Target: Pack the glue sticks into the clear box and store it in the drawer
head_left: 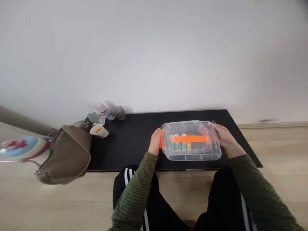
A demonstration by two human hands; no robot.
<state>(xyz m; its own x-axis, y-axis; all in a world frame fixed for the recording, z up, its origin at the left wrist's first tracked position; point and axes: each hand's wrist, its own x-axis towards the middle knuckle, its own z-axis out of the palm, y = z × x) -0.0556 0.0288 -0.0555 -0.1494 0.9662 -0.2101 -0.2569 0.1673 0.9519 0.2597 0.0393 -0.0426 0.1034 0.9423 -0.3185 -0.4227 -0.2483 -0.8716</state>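
Observation:
A clear plastic storage box (191, 140) with a lid sits on the black table (134, 141), an orange strap (190, 138) running lengthwise across its top. Through the lid I see several thread spools (177, 142) and darker contents, though details are blurred. My left hand (155, 141) grips the box's left end, with the fingertips curled over the rim. My right hand (222, 136) holds the opposite end, its fingers reaching onto the lid's corner. Green striped sleeves cover both forearms.
At the table's far left stand a paper cup (98, 131), a spray can (103, 109), a glass (118, 112) and a phone-like device (93, 117). An olive-brown bag (67, 155) overlaps the left edge, beside a round blue-and-white object (22, 147). A white wall rises behind the table.

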